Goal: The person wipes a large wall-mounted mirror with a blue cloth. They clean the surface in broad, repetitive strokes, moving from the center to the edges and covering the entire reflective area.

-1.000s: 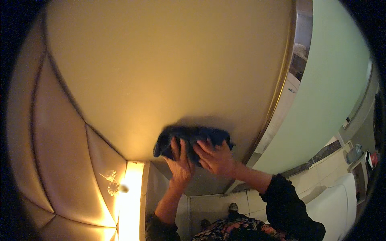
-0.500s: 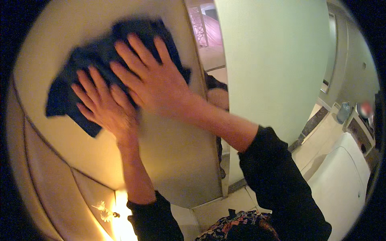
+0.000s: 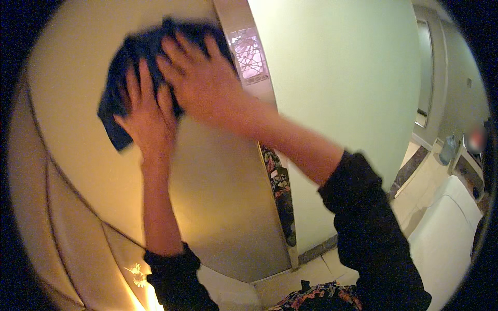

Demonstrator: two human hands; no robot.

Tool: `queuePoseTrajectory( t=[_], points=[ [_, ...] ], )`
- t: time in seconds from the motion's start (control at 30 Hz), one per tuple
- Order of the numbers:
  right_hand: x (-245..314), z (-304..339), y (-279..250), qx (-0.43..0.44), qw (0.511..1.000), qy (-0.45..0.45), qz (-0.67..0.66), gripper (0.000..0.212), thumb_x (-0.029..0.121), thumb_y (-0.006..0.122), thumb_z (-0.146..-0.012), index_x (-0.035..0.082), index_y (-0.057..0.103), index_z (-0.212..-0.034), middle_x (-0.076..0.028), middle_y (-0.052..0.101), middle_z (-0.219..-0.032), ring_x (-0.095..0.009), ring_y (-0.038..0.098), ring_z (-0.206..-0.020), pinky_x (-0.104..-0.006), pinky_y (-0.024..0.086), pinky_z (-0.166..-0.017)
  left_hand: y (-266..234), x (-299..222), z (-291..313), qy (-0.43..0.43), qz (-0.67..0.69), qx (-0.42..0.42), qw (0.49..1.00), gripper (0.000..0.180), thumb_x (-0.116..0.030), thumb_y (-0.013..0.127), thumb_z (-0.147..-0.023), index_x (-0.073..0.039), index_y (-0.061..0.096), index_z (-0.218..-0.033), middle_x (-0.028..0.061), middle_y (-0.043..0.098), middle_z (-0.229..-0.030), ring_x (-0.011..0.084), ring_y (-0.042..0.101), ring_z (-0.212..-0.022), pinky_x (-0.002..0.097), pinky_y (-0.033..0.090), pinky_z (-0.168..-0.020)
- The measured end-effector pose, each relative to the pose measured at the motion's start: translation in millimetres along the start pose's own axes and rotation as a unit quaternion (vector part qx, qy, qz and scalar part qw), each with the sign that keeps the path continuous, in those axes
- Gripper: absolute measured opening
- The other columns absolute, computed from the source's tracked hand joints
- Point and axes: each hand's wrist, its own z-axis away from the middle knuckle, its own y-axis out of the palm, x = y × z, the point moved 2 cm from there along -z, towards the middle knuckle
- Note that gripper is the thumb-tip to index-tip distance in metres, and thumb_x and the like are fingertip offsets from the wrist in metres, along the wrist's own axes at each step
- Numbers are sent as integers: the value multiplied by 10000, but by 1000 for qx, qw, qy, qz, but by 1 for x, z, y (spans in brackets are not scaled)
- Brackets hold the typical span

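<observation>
A dark blue cloth (image 3: pixel 120 88) lies bunched against a tall, smooth beige panel (image 3: pixel 223 192). My right hand (image 3: pixel 207 83) presses on its upper right part, palm toward the panel and fingers spread. Lower and to the left, my left hand (image 3: pixel 150 116) rests on the same cloth, its fingers stretched out and slightly blurred. The two hands are side by side, close to each other at the thumb side of the left. The cloth's upper right edge reaches close to the panel's right edge. Part of the cloth is hidden under both hands.
A narrow reflective strip (image 3: pixel 249 57) runs beside the panel, next to a pale green wall (image 3: pixel 337 78). Beige drapery-like folds (image 3: pixel 39 207) hang at left, with a bright light (image 3: pixel 151 298) below. A white rounded piece (image 3: pixel 446 233) and a bluish clear container (image 3: pixel 448 150) stand at right.
Both hands and the cloth have slid up and to the right across the panel. The cloth looks more bunched, and the whole view has shifted slightly.
</observation>
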Motion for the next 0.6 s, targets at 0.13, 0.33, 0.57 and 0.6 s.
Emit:
queuePoseTrajectory(
  t=[0.13,0.33,0.57,0.6],
  points=[
    [-36,-73,-33,80,995,-38,-39,579,312,465,-853,56,262,-1331,-184,188,-1389,-340,219,-1257,-470,137,-1032,-12,25,-75,62,-98,-93,989,482,-387,443,-837,-176,394,-1268,62,331,-1350,307,312,-1224,581,258,-909],
    [-18,10,-22,59,997,-56,16,590,344,585,-723,55,423,-1212,-179,328,-1313,-375,267,-1227,-500,272,-973,-7,-23,16,-11,-16,14,1000,584,-345,531,-759,-179,364,-1294,93,355,-1325,324,351,-1191,624,204,-929],
    [-2,29,-21,145,982,-100,-63,707,420,634,-649,146,400,-1258,-126,276,-1362,-338,194,-1277,-596,176,-973,-29,-4,60,-14,47,78,996,743,-405,612,-695,-201,298,-1337,131,413,-1274,367,350,-1188,663,162,-916],
    [-5,7,-17,107,989,-97,-45,706,438,623,-659,165,393,-1269,-125,262,-1373,-337,199,-1276,-594,186,-968,-29,9,39,-10,15,68,998,751,-436,606,-695,-197,296,-1337,130,397,-1289,359,335,-1202,661,169,-913]
  ],
)
